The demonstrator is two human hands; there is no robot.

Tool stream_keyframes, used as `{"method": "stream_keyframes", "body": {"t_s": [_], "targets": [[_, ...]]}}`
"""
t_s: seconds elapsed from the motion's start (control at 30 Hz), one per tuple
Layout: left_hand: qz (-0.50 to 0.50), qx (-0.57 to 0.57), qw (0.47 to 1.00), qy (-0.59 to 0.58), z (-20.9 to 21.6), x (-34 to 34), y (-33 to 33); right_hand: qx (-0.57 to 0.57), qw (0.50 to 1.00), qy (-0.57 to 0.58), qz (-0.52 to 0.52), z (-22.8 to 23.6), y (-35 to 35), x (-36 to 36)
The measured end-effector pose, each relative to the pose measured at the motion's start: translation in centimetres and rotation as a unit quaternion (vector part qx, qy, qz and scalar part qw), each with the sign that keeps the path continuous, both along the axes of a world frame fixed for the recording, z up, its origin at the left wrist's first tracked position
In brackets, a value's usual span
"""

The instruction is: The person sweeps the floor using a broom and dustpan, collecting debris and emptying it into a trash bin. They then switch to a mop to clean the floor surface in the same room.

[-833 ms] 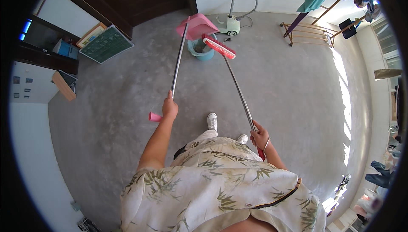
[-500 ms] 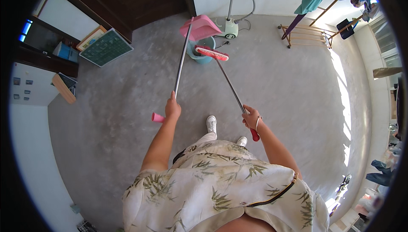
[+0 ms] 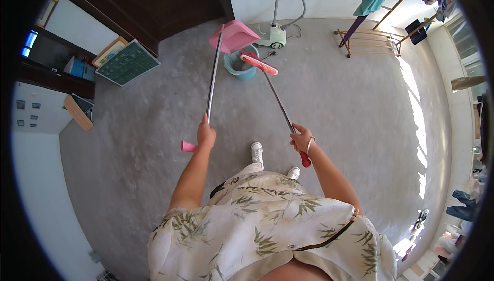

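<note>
My left hand [image 3: 206, 133] is closed round the metal handle of a pink dustpan [image 3: 235, 36], below which its pink grip end sticks out to the left. The pan is held up in the air, overlapping the far-left rim of a light blue bucket [image 3: 246, 73] with a liner in it. Closed on another metal handle is my right hand [image 3: 301, 139]; its red grip end shows beneath my fingers. That handle belongs to a broom [image 3: 261, 64] with a red and white head, which overlaps the bucket's right part. Whether broom and bucket touch, I cannot tell.
A pale green vacuum cleaner [image 3: 273, 37] stands behind the bucket by the wall. At the far left a green chalkboard [image 3: 128, 63] leans beside a dark door [image 3: 170, 3]. A wooden clothes rack [image 3: 371, 42] with garments is at the far right. Grey floor [image 3: 355, 121] surrounds me.
The dustpan has shifted left with my left hand, showing more of the bucket's inside. The broom head has turned slightly, its right end pointing more toward me.
</note>
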State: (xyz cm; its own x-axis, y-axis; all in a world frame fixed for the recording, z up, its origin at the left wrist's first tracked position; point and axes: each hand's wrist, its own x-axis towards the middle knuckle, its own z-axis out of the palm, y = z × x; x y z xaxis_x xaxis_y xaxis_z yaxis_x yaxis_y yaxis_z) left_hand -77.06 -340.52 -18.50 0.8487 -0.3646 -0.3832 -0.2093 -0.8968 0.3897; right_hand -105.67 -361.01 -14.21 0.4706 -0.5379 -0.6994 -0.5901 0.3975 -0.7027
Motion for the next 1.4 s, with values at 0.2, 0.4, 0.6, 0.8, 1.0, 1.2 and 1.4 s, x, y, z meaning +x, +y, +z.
{"method": "stream_keyframes", "body": {"t_s": [0.2, 0.4, 0.6, 0.8, 1.0, 1.2, 1.4], "targets": [[-0.019, 0.021, 1.000, -0.011, -1.0, 1.0, 1.5, 0.029, 0.998, -0.047, -0.042, 2.6, 1.7, -5.1], [0.006, -0.013, 0.998, 0.053, 2.8, -1.3, -0.4, -0.023, 1.000, 0.010, -0.002, -0.2, 0.3, -0.3], [-0.051, -0.027, 0.997, -0.043, -0.4, 1.9, 0.4, -0.024, 0.999, 0.000, 0.030, 0.6, 1.4, -3.8], [-0.065, -0.007, 0.997, -0.028, -1.7, 2.7, 1.9, -0.002, 0.998, -0.052, -0.037, 2.4, 3.6, -2.2], [-0.032, -0.046, 0.998, -0.024, 1.1, 3.7, 2.1, -0.045, 0.998, 0.017, 0.027, -0.9, 0.7, 2.0], [0.109, -0.186, 0.964, 0.156, 2.8, 3.5, 0.3, -0.012, 0.998, 0.032, -0.052, -2.6, 3.0, -5.8], [0.253, -0.316, 0.851, 0.333, 4.1, 1.8, 2.5, 0.003, 0.996, 0.052, -0.070, -5.9, -3.1, -2.0]]}}
